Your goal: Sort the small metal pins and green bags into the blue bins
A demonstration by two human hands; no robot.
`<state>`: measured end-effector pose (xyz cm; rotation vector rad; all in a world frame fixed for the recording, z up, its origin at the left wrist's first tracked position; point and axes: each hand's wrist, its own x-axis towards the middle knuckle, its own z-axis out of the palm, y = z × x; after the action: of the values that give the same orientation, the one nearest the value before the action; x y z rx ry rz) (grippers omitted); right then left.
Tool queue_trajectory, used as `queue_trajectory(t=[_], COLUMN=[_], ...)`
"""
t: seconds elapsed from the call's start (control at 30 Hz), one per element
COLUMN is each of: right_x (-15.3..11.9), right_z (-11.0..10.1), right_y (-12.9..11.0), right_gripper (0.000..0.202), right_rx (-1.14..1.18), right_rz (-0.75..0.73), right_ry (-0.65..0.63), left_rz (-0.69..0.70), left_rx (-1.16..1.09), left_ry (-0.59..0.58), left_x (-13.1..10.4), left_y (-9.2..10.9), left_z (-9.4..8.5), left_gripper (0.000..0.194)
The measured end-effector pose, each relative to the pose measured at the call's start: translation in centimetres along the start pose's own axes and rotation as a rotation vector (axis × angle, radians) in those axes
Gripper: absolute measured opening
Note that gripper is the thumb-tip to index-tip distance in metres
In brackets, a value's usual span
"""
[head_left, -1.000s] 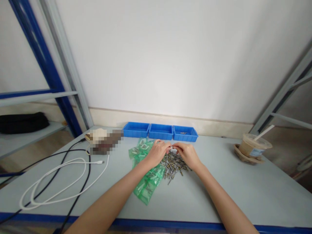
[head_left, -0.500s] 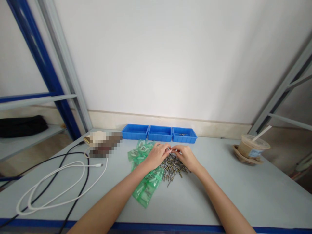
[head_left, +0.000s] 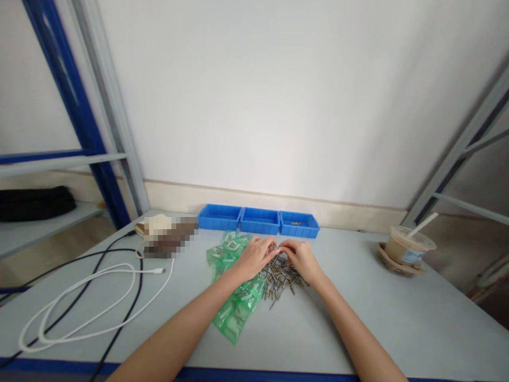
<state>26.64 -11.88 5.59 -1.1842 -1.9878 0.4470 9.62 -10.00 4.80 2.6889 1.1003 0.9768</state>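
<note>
My left hand (head_left: 257, 254) and my right hand (head_left: 302, 259) meet fingertip to fingertip over a heap of slim metal pieces (head_left: 278, 281), some with brass-coloured parts. The fingers of both hands are pinched closed. A tiny pale glint shows between them, but what they hold is too small to name. Beneath my left hand and forearm lie green see-through plastic bags (head_left: 234, 313) with small metal pieces inside. My forearm hides part of these bags, and my right hand covers the far side of the heap.
Behind the hands stand three blue bins, left (head_left: 220, 223), middle (head_left: 260, 227) and right (head_left: 300, 232); the right one holds a few thin pieces. A lidded cup (head_left: 405, 248) sits in a cardboard holder at right. White cable (head_left: 79, 337), black cables and a blurred brown object lie left.
Both hands stay pinched together over the heap, with slight finger movement. The whole view has shifted a little; nothing else has visibly moved.
</note>
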Motion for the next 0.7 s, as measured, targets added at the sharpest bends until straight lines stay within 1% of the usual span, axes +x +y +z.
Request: queue_trajectory(t=[0.07,0.13,0.27,0.37,0.43,0.53,0.6,0.7], right_x=[0.1,0.2,0.2,0.0,-0.2,-0.1,0.8,3.1], right_z=[-0.2,-0.2,0.0,0.1,0.1,-0.2,-0.8,-2.5], right_y=[0.0,0.0,0.2,0.1,-0.1,-0.2,0.2,1.3], right_gripper=[0.024,0.023,0.018,0.013,0.015,0.021,0.024,0.027], right_rx=[0.035,0.070,0.091,-0.053,-0.154,-0.236,-0.281,-0.368], right_rz=[0.015,0.018,0.000,-0.030,-0.047,-0.071,-0.055,0.054], right_ry=[-0.023,-0.053,-0.089,-0.059,-0.038,-0.016,0.026,0.124], left_rz=[-0.003,0.008,-0.025,-0.054,-0.073,-0.120,-0.167,-0.233], left_rx=[-0.004,0.007,-0.013,-0.122,-0.191,-0.223,-0.216,-0.206], left_ry=[0.000,-0.004,0.006,0.004,0.018,0.088,0.140,0.176], left_x=[-0.1,-0.1,0.0,0.1,0.3,0.5,0.6,0.6], left_y=[0.1,0.2,0.2,0.2,0.1,-0.3,-0.7,-1.4], left_z=[-0.1,-0.2,-0.1,0.0,0.0,-0.2,-0.3,-0.4], left_gripper=[0.020,0.019,0.028,0.036,0.044,0.055,0.058,0.062])
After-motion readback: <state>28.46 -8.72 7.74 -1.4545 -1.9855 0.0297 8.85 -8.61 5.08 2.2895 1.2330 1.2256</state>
